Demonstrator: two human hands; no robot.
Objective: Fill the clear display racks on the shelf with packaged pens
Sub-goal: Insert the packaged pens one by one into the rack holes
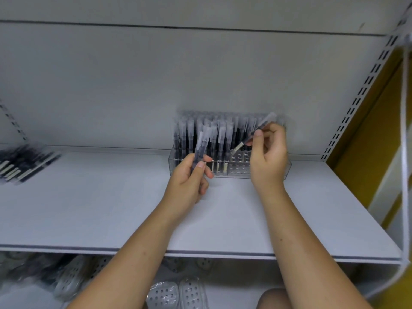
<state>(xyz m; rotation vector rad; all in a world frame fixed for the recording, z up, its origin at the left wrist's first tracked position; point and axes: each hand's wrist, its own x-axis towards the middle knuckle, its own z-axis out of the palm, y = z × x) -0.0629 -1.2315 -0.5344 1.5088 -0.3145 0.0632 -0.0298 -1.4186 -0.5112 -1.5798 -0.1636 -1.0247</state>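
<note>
A clear display rack stands at the back of the grey shelf, mostly filled with upright packaged black pens; its right part shows open holes. My left hand grips a few packaged pens just in front of the rack's left half. My right hand pinches a single packaged pen, tilted with its lower end over the open holes on the right.
A loose pile of packaged pens lies at the shelf's far left. A slotted upright and a white cord border the right side. Packaged perforated items lie on the lower shelf.
</note>
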